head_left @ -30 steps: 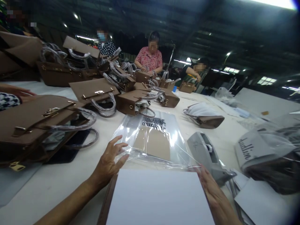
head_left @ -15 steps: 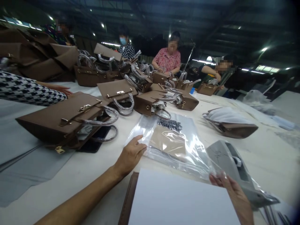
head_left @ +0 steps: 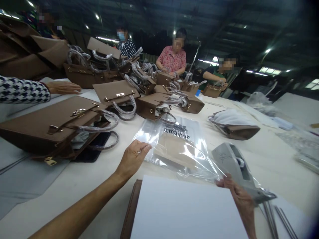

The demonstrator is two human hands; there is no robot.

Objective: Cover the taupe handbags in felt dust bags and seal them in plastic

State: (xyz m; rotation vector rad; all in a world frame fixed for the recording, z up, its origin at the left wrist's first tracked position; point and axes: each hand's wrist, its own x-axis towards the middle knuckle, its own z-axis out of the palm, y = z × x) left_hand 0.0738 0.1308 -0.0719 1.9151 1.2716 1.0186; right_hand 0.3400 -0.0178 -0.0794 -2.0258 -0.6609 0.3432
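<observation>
A clear plastic bag (head_left: 199,141) with dark lettering lies on the table in front of me. A tan flat piece (head_left: 176,151) shows through it. My left hand (head_left: 134,155) pinches the bag's near left edge between thumb and fingers. The near right corner of the bag is in the closed fingers of my right hand (head_left: 238,191). Between my arms, close to me, is a white sheet (head_left: 184,209) on top of a brown stitched piece (head_left: 131,210), mostly hidden. A grey tape-dispenser-like tool (head_left: 230,162) stands just beyond my right hand.
A brown handbag (head_left: 67,116) lies at left, with a dark flat item (head_left: 93,151) under its handles. More brown handbags (head_left: 117,93) crowd the far side. Another handbag (head_left: 239,127) lies at right. A co-worker's hand (head_left: 63,87) reaches in at left; other people stand behind.
My left fingers have closed on the bag's edge, and its near side is pulled up taut. The co-worker's hand at left has come off the handbag. The view has turned slightly right.
</observation>
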